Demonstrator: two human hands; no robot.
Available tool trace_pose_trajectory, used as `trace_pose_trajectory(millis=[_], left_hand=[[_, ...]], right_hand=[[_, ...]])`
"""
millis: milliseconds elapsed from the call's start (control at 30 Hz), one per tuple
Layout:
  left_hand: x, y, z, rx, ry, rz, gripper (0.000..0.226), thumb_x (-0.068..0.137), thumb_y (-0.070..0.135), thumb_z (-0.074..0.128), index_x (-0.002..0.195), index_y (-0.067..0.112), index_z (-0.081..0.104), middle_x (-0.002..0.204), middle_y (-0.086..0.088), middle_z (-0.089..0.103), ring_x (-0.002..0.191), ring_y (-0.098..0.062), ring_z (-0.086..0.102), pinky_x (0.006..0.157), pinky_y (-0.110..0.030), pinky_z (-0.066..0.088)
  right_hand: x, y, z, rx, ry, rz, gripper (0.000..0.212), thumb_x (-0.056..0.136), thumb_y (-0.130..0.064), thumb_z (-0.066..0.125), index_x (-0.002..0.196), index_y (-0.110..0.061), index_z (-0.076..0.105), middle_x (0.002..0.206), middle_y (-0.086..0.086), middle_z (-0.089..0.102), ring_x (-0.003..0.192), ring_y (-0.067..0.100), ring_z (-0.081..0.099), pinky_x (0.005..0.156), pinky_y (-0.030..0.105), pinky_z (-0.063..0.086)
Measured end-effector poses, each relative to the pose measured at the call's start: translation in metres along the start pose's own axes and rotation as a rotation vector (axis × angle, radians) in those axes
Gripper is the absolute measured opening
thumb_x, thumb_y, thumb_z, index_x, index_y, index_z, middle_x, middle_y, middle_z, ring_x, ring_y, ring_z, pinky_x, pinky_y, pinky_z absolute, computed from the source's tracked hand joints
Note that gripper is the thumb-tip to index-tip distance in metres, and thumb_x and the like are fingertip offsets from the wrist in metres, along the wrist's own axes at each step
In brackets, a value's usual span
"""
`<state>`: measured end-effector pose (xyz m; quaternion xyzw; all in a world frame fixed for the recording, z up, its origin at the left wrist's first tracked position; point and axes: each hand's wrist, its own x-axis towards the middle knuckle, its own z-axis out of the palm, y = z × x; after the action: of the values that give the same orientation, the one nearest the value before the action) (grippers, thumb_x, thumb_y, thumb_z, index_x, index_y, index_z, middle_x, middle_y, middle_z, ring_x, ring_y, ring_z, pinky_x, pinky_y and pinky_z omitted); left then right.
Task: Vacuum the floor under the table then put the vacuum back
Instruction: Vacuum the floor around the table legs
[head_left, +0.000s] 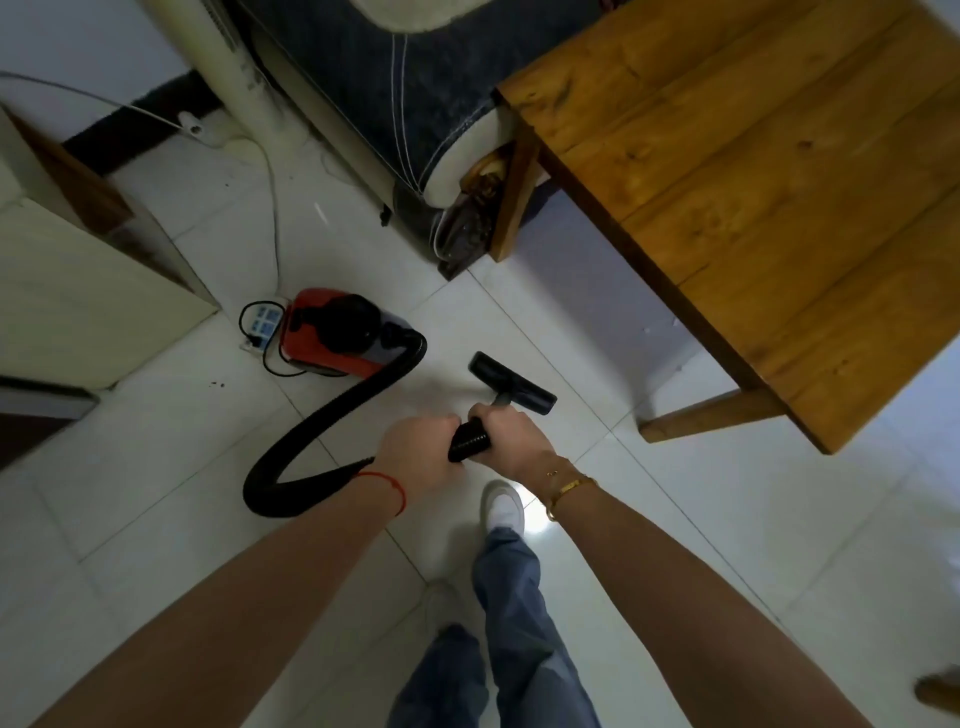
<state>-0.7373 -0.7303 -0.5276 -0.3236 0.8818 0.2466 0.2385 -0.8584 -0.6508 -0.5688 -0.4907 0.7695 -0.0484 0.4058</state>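
A red and black canister vacuum (332, 332) sits on the white tiled floor, left of centre. Its ribbed black hose (322, 415) curves from the canister down in an S to my hands. My left hand (415, 452) grips the hose, and my right hand (511, 441) grips it just ahead, near the tube. The black brush nozzle (511, 382) lies on the floor in front of my hands, left of the wooden table (753, 182). The table's near leg (711, 415) stands to the nozzle's right.
A white power strip (262, 325) with cables lies behind the vacuum. A pale cabinet (78, 270) stands at left, a blue-grey sofa (395, 104) and a fan column (228, 57) at the back. My feet and jeans (509, 597) are below my hands.
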Motion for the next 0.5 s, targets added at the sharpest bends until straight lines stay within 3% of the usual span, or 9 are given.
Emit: trace_pose_trajectory(millis=[267, 500], left_hand=[[-0.045, 0.019, 0.032, 0.111, -0.017, 0.124, 0.022, 0.080, 0.026, 0.060, 0.100, 0.018, 0.054, 0.083, 0.002, 0.057, 0.083, -0.024, 0.063, 0.062, -0.028, 0.038], [-0.040, 0.058, 0.052, 0.133, -0.036, 0.150, 0.024, 0.081, 0.025, 0.060, 0.103, 0.017, 0.053, 0.092, -0.002, 0.065, 0.082, -0.024, 0.063, 0.060, -0.026, 0.037]], right_hand=[[-0.064, 0.009, 0.049, 0.121, 0.071, 0.082, 0.027, 0.083, -0.025, 0.068, 0.102, -0.011, 0.056, 0.095, 0.010, 0.064, 0.083, 0.028, 0.064, 0.067, 0.033, 0.051], [-0.086, 0.049, 0.054, 0.117, 0.127, 0.101, 0.031, 0.085, -0.024, 0.066, 0.109, -0.011, 0.054, 0.102, 0.012, 0.062, 0.089, 0.031, 0.062, 0.069, 0.031, 0.044]])
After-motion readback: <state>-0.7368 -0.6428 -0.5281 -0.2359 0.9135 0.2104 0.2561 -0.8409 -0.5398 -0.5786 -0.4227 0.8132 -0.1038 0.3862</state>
